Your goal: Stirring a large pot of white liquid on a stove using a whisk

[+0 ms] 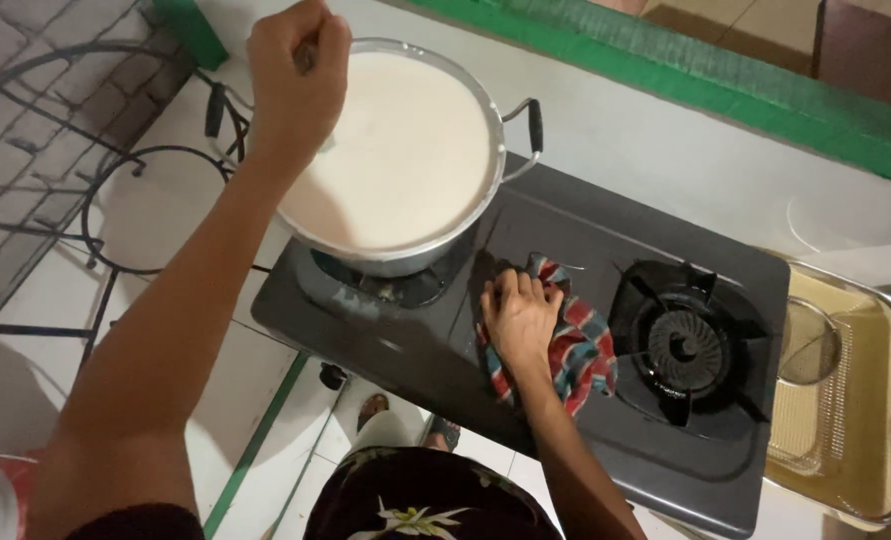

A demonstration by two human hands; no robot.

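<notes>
Pot [405, 255], upper centre: dull grey metal, smooth wall, black-sleeved handles; holds smooth, opaque white liquid [405, 150]. Stove [565, 240], centre: glossy black top, reflective. Burner [683, 345], right: matt black metal. Cloth [580, 345], centre: soft woven fabric, red-teal plaid, creased. Tray [890, 400], right edge: clear, glossy, with fine metal mesh strainer [808, 345]. Rack [95, 190], upper left: thin black wire.

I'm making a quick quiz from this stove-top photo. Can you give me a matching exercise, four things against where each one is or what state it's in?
Things:
1. pot
2. striped cloth
3. right-hand burner
4. wire strainer

Places or states:
a. lying in the yellowish tray beside the stove
b. bare, nothing standing on it
c. full of white liquid, on the left-hand burner
d. pressed on the dark stove top under the right hand

Pairs: 1-c, 2-d, 3-b, 4-a

The left hand grips a utensil handle over the pot.
</notes>
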